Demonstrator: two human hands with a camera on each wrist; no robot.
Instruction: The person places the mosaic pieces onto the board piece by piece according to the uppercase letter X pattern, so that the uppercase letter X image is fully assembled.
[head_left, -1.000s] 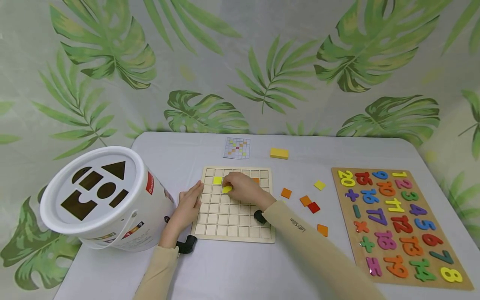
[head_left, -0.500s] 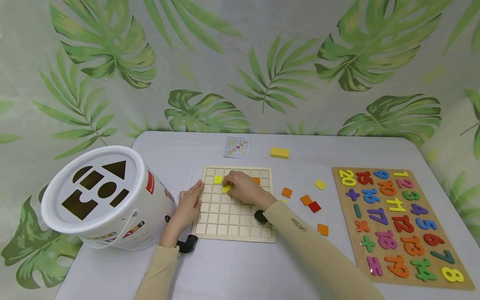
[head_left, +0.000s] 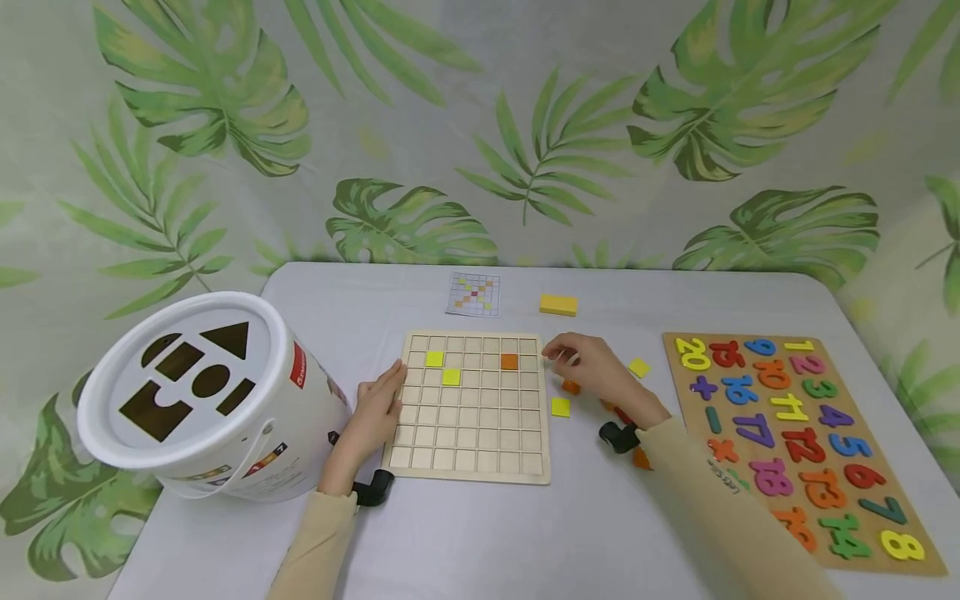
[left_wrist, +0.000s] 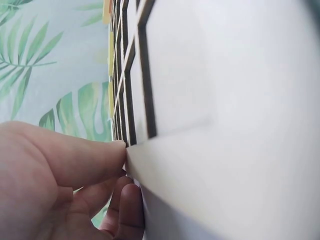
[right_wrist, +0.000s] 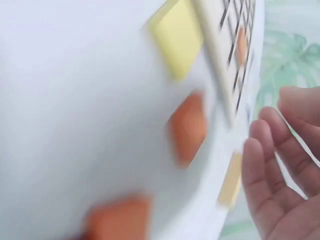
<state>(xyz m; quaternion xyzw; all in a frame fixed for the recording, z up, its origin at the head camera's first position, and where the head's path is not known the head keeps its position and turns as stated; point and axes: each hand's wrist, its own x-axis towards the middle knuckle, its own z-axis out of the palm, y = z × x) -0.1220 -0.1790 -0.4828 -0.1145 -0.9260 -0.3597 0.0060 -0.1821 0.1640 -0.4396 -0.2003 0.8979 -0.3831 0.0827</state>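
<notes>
A pale wooden grid board (head_left: 467,433) lies on the table, bearing two yellow tiles, a corner yellow tile (head_left: 434,359) and a lower one (head_left: 451,377), plus an orange tile (head_left: 509,362). Along the board's left edge rests my left hand (head_left: 377,406); its thumb (left_wrist: 95,157) touches that edge in the left wrist view. My right hand (head_left: 596,362) hovers just right of the board, fingers loosely bent, nothing between them. Beneath and beside it lie a loose yellow tile (head_left: 560,407), an orange tile (right_wrist: 189,129) and other tiles partly covered by the hand and wrist.
A white bucket (head_left: 315,417) with shaped holes in its lid stands at the left. Behind the board are a printed pattern card (head_left: 474,295) and a yellow block (head_left: 558,305). A number board (head_left: 693,467) lies at the right, partly under the right sleeve.
My right hand has let go of the lower yellow tile, which sits in a grid square, and moved right, off the board to above the loose tiles. The left hand stays at the board's edge.
</notes>
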